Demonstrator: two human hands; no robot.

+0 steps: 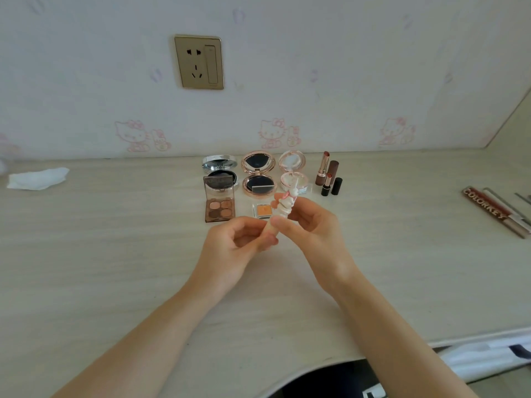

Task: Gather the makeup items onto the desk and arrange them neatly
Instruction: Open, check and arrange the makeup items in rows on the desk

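Note:
Both hands hold a small cream tube with a white rabbit-shaped cap (283, 206) above the middle of the desk. My left hand (234, 244) pinches its lower body. My right hand (309, 229) grips the upper part just under the cap. Behind them, open items stand in a row by the wall: a silver compact (219, 168), a rose-gold compact (258, 173) and a pale pink compact (293, 170). In front lie a brown eyeshadow palette (219, 202) and a small orange pan (262, 210). Two open lipsticks (323, 168) and their caps stand at the right of the row.
A white tissue (37, 178) lies at the far left of the desk (115, 254). Long lip-gloss boxes and pencils (497, 211) lie at the right edge. A wall socket (198, 62) is above the row. The desk's curved front edge is near my body.

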